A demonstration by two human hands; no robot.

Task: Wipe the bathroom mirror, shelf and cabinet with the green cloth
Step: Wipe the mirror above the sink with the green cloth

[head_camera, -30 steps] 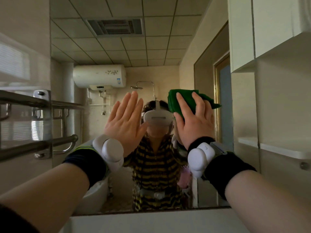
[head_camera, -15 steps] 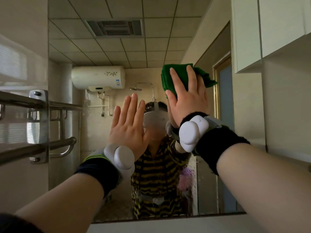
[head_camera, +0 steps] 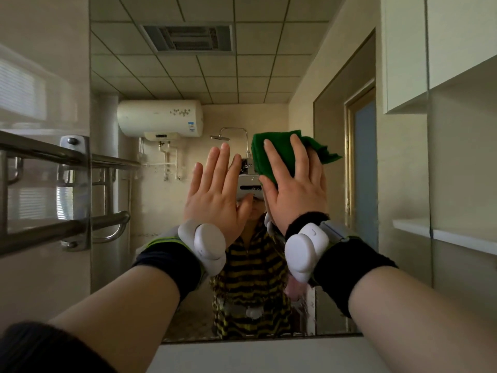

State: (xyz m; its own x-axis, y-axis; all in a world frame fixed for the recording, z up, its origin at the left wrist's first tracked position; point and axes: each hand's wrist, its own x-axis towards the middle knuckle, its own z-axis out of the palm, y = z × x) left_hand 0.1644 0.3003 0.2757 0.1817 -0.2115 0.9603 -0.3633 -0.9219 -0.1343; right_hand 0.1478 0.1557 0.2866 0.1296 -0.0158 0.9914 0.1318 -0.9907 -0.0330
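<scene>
The wall mirror (head_camera: pixel 215 76) fills the middle of the view. My right hand (head_camera: pixel 295 189) presses the folded green cloth (head_camera: pixel 271 154) flat against the glass at about head height, fingers straight over it. A corner of the cloth sticks out to the right of my fingers. Just left of it, my left hand (head_camera: pixel 215 195) lies flat on the mirror with fingers spread and holds nothing. The white cabinet (head_camera: pixel 457 36) hangs at the upper right, and the white shelf (head_camera: pixel 441 235) runs below it on the right.
A metal towel rail (head_camera: pixel 53 157) juts out from the left wall beside the mirror. A pale ledge (head_camera: pixel 269 354) runs under the mirror's bottom edge. The glass reflects a water heater, a shower head and a door.
My right hand slid the cloth up the mirror, then back down to about head height. My left hand stayed flat on the glass.
</scene>
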